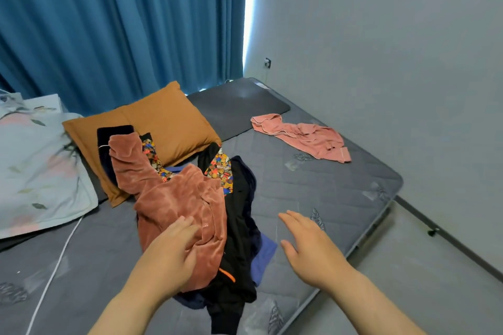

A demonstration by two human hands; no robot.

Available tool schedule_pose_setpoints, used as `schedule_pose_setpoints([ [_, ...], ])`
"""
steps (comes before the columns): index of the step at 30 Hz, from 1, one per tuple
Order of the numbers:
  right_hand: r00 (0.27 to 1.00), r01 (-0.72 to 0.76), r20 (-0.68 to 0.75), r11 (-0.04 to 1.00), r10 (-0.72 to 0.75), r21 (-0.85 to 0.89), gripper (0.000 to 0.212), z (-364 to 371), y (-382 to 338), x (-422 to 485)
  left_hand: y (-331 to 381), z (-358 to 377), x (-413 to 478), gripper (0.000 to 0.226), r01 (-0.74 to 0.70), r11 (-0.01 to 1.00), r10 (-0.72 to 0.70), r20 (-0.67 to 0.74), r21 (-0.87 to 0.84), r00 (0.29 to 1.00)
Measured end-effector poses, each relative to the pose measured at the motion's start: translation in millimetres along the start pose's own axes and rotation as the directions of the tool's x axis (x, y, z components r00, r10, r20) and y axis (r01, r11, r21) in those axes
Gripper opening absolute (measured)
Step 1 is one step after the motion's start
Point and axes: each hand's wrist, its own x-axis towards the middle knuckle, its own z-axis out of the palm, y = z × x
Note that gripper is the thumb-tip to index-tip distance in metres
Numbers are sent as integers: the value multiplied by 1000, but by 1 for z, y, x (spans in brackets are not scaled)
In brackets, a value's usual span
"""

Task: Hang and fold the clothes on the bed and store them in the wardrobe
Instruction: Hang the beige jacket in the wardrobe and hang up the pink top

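Laundry day, early stage: we lean over the grey mattress (pixel 326 187), where a heap of clothes fills the lower centre of the frame. Our left hand (pixel 168 250) lies on the rust velvet garment (pixel 177 198) topping the heap. Its fingers are nearly straight and flat on the nap and grip nothing we can see, probably steadying the cloth before a lift. Our right hand (pixel 307 247) hovers just right of the pile, fingers spread and empty, seemingly ready to take the other side. Under the velvet lie a black garment (pixel 236 266), a patterned piece (pixel 220 168) and a blue one (pixel 264 253). A pink garment (pixel 299 136) lies well apart at centre right. An orange pillow (pixel 163 122) backs the heap's far end. No wardrobe is in view, and nothing looks folded yet.
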Motion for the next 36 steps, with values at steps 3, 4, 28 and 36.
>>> schedule_pose_setpoints([
  [3, 998, -52, -46, 999, 52, 4, 57, -15, 23, -7, 21, -3, 14, 45, -50, 999, 51, -23, 6, 998],
  [4, 996, -71, -56, 997, 72, 14, 57, -20, 31, -8, 28, -4, 19, 45, -70, 997, 71, -30, 21, 997],
  [28, 891, -407, -163, 905, 423, 123, 54, -97, 216, -54, 243, 85, 179, 46, -469, 883, 459, 165, 25, 873],
  [36, 787, -547, -237, 822, 569, 157, 51, -122, 206, -86, 279, 99, 205, 46, -582, 812, 574, 231, -40, 785],
])
